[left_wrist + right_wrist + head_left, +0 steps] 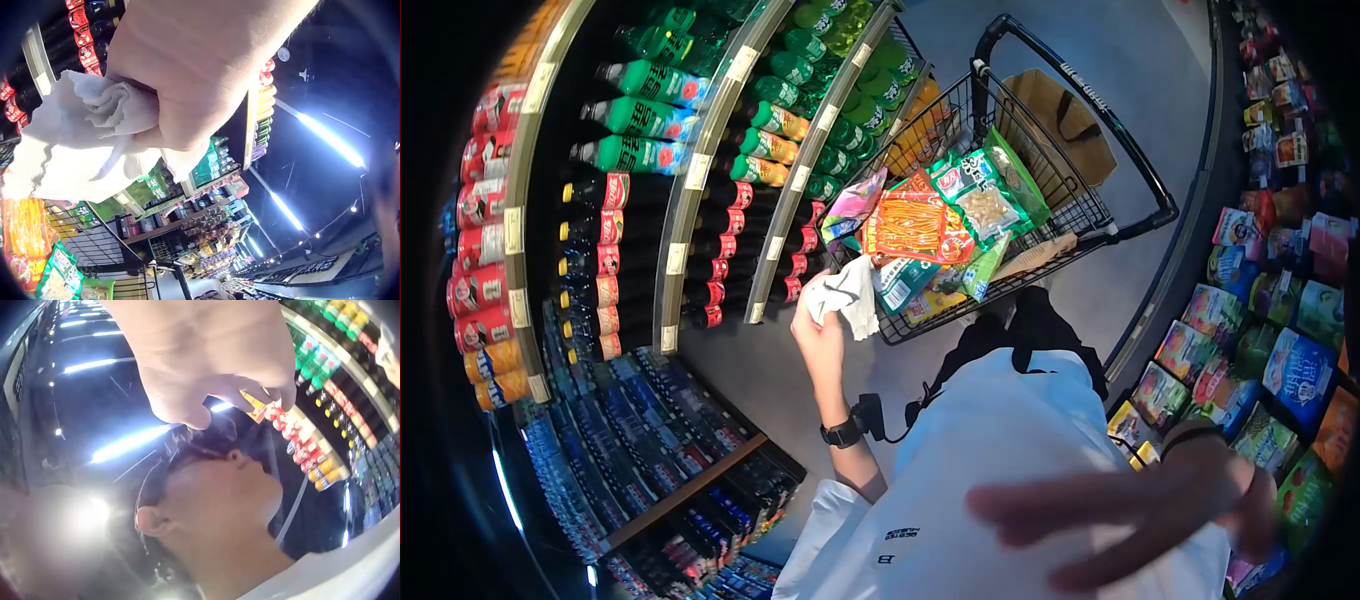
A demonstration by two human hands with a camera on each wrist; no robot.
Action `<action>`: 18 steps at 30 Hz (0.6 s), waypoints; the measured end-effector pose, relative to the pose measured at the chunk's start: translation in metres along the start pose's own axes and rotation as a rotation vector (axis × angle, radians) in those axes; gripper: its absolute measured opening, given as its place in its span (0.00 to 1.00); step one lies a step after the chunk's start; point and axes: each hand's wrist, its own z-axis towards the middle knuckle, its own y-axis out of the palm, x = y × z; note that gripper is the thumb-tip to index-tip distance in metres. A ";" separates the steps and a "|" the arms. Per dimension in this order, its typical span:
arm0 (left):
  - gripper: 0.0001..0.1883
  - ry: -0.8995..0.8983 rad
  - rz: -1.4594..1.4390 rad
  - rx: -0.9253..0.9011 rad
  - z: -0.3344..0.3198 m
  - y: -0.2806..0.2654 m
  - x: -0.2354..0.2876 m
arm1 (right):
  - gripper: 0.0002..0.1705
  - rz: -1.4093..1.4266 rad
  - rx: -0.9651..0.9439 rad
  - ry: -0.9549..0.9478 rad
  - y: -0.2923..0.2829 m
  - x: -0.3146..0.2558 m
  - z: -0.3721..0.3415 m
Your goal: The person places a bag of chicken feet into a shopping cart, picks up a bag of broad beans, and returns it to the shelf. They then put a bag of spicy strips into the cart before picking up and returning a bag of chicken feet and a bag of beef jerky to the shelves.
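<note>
My left hand (819, 338) pinches a crumpled white tissue (850, 296) beside the near left corner of the shopping cart (1090, 212). In the left wrist view the tissue (81, 112) hangs in loose folds out of the curled fingers. My right hand (1145, 500), blurred in the head view, is raised over the front of the white shirt with its fingers spread and nothing in them. The right wrist view has that hand (215, 353) in front of the person's head. Inside the cart lie an orange snack bag (915, 222), a green snack bag (988, 195) and several other packets.
Shelves of bottled drinks (640, 118) rise on the left, with price rails (697, 172) along their edges. Packaged snacks (1215, 312) line the right side. A brown paper bag (1055, 125) hangs by the cart's handle (1090, 95). Dark low racks (650, 450) stand at lower left.
</note>
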 end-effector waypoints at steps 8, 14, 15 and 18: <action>0.30 -0.010 0.044 -0.024 0.009 0.018 0.009 | 0.38 0.021 0.026 -0.206 0.012 0.005 0.018; 0.27 0.018 -0.035 -0.032 0.013 0.018 0.007 | 0.32 0.125 -0.132 -0.553 -0.002 0.027 0.062; 0.27 0.040 -0.040 -0.034 0.013 0.016 0.006 | 0.31 0.141 -0.158 -0.609 -0.003 0.033 0.069; 0.27 0.032 -0.026 -0.019 0.013 0.008 -0.005 | 0.26 0.176 -0.161 -0.716 -0.002 0.048 0.086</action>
